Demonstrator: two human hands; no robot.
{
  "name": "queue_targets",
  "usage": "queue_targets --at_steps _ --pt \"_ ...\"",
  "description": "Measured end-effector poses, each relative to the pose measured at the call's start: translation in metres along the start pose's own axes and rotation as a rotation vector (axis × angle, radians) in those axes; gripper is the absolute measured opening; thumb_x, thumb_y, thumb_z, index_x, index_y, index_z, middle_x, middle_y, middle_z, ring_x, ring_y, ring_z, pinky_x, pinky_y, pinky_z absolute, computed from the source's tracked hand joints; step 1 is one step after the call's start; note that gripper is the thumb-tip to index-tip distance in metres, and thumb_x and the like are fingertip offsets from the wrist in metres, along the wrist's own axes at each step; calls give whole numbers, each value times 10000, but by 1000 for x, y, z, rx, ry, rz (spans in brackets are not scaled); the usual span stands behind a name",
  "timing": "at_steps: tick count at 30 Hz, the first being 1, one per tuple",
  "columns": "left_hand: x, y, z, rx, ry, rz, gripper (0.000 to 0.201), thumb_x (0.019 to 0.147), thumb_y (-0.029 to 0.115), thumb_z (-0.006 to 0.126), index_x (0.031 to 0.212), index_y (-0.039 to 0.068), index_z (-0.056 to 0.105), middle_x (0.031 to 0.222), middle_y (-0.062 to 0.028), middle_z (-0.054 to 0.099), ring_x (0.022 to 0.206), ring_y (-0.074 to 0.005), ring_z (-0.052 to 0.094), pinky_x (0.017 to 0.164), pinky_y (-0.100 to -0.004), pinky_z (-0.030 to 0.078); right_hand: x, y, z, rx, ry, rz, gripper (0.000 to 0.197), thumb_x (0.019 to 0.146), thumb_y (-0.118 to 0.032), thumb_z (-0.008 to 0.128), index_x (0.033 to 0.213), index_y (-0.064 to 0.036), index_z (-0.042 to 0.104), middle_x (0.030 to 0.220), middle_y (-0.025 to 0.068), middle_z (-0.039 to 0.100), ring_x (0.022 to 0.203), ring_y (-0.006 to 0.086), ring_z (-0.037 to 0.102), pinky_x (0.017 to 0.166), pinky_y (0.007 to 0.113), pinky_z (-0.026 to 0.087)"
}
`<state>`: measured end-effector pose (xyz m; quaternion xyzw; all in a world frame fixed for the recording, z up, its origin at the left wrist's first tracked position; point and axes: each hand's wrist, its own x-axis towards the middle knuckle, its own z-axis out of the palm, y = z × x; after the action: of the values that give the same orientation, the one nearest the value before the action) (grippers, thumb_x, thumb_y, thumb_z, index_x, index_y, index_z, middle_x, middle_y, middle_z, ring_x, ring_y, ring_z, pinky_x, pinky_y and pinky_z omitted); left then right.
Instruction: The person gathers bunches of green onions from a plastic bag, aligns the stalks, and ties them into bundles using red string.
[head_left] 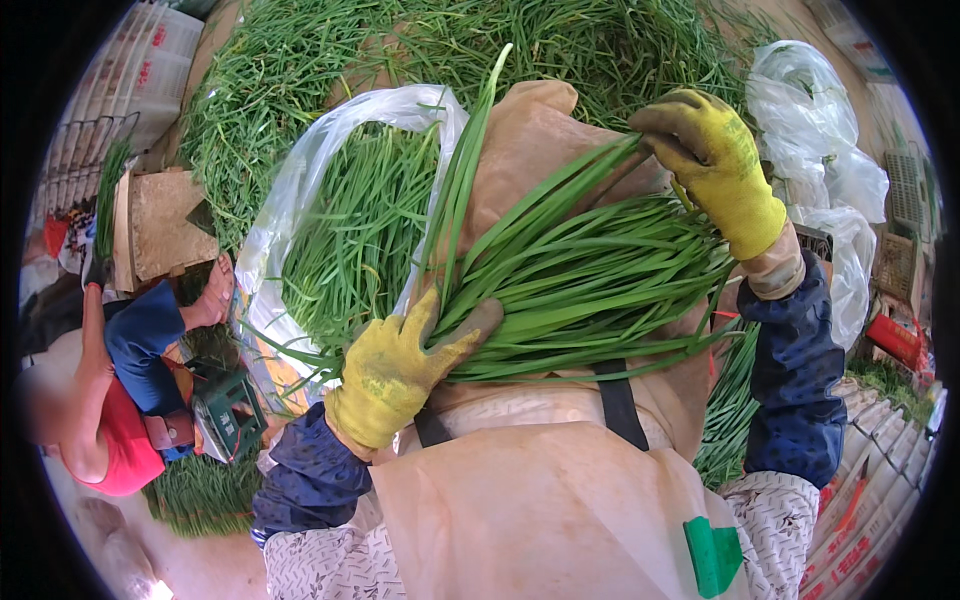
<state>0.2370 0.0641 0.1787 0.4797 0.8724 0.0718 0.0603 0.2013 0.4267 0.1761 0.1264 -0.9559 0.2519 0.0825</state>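
Note:
A bunch of long, flat green garlic chives (pixel 580 290) lies across my lap, over a brown apron. My left hand (pixel 390 365), in a yellow glove, grips the bunch at its left end, thumb laid over the leaves. A few chives (pixel 472 160) stand up from that grip toward the far side. At upper right, my right hand (pixel 710 160), also gloved in yellow, pinches the ends of several leaves lifted off the bunch. To the left, a see-through plastic bag (pixel 262 235) holds many more chives (pixel 365 220).
Loose green leaves (pixel 620 50) cover the ground ahead. Crumpled plastic bags (pixel 810 120) lie at the right, beside more chives (pixel 728 400). At the left a person in a red top (pixel 130 440) sits near a wooden board (pixel 170 225) and a dark green device (pixel 232 415).

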Motion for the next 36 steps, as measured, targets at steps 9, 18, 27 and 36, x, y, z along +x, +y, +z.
queue_targets --at_steps 9,18,27,36 --pt "7 3 -6 -9 -29 -15 482 761 122 613 1196 327 579 1129 -185 563 589 -265 569 486 -353 473 -24 95 -20 -96 98 735 336 786 -283 661 1036 -62 621 848 118 647 793 250 623 703 343 478" --pt "3 2 -8 -46 -96 -39 564 694 41 630 1207 268 576 1140 -204 556 694 -300 591 559 -370 483 -12 33 8 875 116 705 266 813 -105 629 1062 -11 633 831 55 647 711 118 604 635 230 490" --pt "4 3 -7 -51 -58 -29 566 643 55 670 1170 233 559 1159 -202 552 698 -328 586 561 -405 465 -38 -11 -32 221 -99 340 288 808 -209 662 1014 -8 650 886 89 646 802 181 612 728 305 476" --pt "-8 -4 5 -51 -3 -26 700 585 16 652 1227 246 498 1224 -203 534 720 -337 605 564 -402 474 -67 -7 6 -183 85 129 167 810 -254 606 884 -105 621 843 116 599 836 319 569 743 425 435"
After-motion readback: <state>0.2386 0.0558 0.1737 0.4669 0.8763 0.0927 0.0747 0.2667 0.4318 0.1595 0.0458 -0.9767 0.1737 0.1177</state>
